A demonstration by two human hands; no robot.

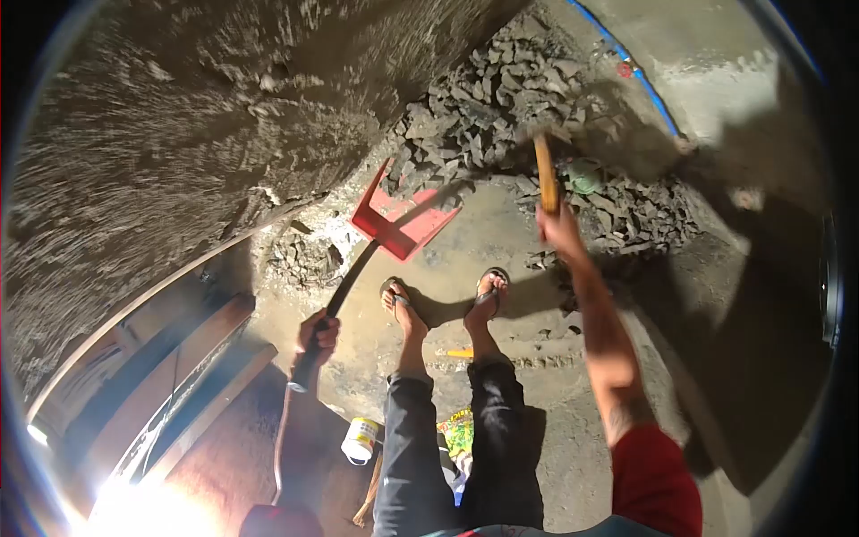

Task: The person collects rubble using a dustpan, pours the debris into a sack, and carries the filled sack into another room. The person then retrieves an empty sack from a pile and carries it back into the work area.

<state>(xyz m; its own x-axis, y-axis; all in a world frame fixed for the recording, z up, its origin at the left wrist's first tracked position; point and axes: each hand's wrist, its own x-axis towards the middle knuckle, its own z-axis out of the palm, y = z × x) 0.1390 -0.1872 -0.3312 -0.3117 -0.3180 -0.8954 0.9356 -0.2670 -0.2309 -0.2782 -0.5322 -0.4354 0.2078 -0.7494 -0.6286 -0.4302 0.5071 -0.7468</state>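
My left hand is wrapped round the long black handle of a red dustpan. The pan lies on the floor, its open mouth towards a heap of broken grey stone; a few pieces sit at its far edge. In my right hand is a tool with a short wooden handle. The handle points away from me over the stones. Its far end is blurred against the heap, so I cannot make out the head. More rubble lies beside and beyond my right hand.
A rough wall rises on the left. Wooden boards lean lower left near a bright lamp. A blue pipe runs at upper right. A white bucket stands by my legs, and my sandalled feet are below the dustpan.
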